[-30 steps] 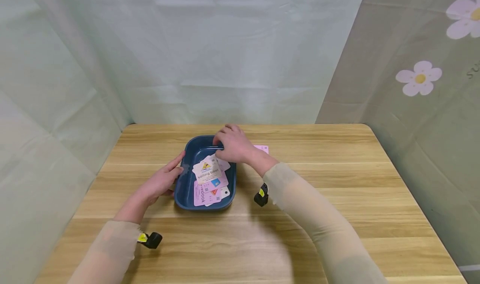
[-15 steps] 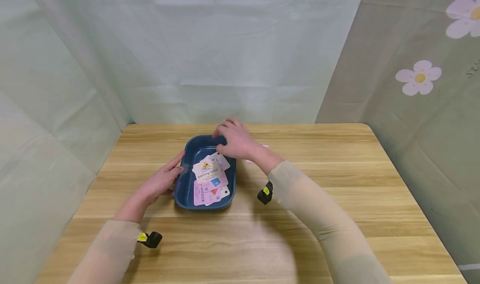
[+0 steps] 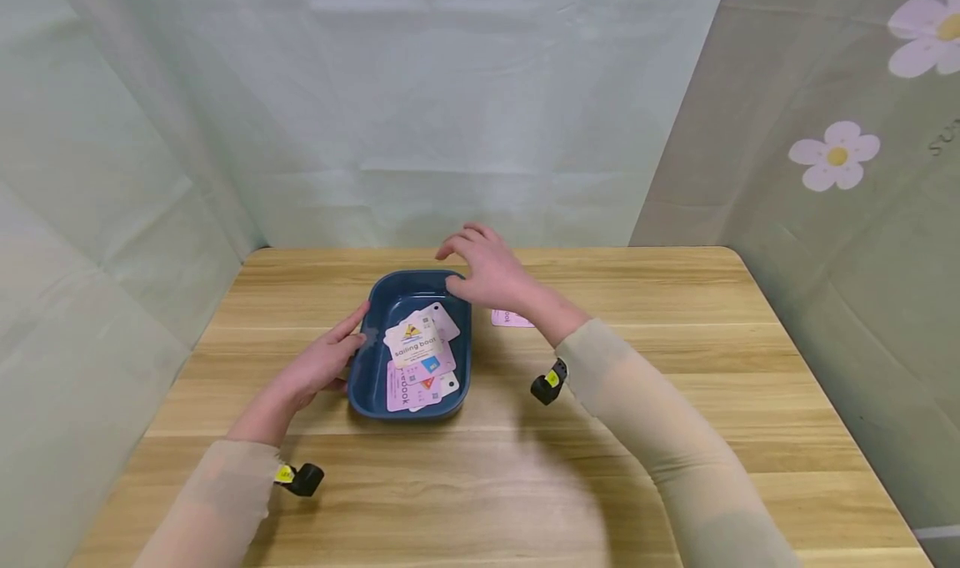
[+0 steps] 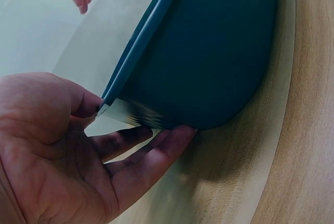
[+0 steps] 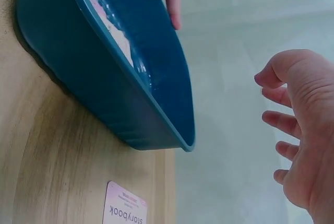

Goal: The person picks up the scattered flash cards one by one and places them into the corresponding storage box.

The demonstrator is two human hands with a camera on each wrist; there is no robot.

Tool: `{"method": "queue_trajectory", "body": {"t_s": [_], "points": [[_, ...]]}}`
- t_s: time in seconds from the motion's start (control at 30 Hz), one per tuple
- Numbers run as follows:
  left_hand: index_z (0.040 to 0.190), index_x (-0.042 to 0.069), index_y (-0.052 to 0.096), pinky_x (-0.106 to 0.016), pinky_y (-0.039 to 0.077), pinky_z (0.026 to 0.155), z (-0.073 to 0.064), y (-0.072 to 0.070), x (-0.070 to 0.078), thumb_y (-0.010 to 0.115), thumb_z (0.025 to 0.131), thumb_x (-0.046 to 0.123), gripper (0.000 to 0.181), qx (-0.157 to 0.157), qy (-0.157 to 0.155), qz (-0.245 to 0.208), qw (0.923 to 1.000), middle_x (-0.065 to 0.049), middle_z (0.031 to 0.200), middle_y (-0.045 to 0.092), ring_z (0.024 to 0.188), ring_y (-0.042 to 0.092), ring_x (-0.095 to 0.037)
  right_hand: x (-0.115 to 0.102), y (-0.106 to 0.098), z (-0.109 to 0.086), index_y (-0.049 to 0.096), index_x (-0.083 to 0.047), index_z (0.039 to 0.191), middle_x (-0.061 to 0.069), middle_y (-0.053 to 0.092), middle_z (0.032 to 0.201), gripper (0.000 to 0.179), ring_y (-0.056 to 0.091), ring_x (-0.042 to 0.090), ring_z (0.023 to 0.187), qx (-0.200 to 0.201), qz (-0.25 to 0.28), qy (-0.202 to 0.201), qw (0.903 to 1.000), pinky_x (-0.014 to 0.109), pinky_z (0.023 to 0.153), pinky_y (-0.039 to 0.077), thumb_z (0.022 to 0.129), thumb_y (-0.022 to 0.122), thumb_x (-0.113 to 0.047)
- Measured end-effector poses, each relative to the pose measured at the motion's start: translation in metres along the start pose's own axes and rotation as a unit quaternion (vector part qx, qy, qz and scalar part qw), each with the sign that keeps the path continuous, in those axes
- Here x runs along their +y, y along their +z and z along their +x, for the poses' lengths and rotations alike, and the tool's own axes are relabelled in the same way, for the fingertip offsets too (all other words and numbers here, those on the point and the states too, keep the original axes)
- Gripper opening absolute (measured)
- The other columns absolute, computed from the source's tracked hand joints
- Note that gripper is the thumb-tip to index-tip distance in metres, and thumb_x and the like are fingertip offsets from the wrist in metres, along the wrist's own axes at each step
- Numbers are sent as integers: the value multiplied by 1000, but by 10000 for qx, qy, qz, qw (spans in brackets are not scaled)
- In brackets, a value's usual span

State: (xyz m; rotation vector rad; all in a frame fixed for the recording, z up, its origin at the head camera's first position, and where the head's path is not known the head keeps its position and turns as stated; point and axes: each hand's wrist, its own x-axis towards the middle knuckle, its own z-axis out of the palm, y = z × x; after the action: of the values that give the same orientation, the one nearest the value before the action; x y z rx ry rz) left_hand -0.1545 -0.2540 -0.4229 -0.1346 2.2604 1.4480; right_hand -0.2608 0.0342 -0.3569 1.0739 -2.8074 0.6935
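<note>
A dark blue plastic basin stands on the table with several loose cards in it. On top lies a cream card reading "sailing boat", over pink cards. My left hand holds the basin's left side, thumb at the rim and fingers against the outer wall, as the left wrist view shows. Above the basin's back right corner hovers my right hand, fingers loosely bent with nothing between them; in the right wrist view this hand is apart from the rim.
Right of the basin, a pink "storybook" card lies on the wooden table, partly behind the right hand in the head view. Pale cloth walls close off the back and sides.
My right hand has come up out of the basin's back right part and drifted right and away from the cards. The left hand and basin have stayed put.
</note>
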Motion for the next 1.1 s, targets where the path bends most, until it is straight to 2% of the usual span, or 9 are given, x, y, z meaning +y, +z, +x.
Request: {"method": "queue_trajectory", "body": {"t_s": [0.33, 0.67, 1.1], "points": [[163, 44, 6, -49, 56, 84, 0, 3, 1, 36, 111, 29, 61, 15, -10, -64, 10000, -27, 165, 18, 126, 48, -43, 14, -10, -13, 66, -19, 128, -1, 54, 145, 34, 21, 28, 151, 261, 372, 212, 9987, 49, 120, 22, 94, 67, -25], [163, 45, 4, -58, 54, 90, 0, 2, 1, 35, 112, 30, 61, -14, -17, -38, 10000, -27, 167, 12, 129, 46, -46, 34, -24, -24, 65, -16, 129, 2, 52, 148, 38, 20, 28, 151, 290, 407, 401, 9979, 49, 120, 21, 93, 66, -26], [163, 43, 5, -49, 57, 83, 1, 2, 0, 36, 111, 29, 62, 23, 20, -102, 9999, -28, 165, 16, 128, 48, -44, 55, -30, -37, 65, -17, 128, 3, 50, 150, 37, 20, 28, 152, 302, 381, 638, 9968, 53, 120, 18, 93, 65, -27]]}}
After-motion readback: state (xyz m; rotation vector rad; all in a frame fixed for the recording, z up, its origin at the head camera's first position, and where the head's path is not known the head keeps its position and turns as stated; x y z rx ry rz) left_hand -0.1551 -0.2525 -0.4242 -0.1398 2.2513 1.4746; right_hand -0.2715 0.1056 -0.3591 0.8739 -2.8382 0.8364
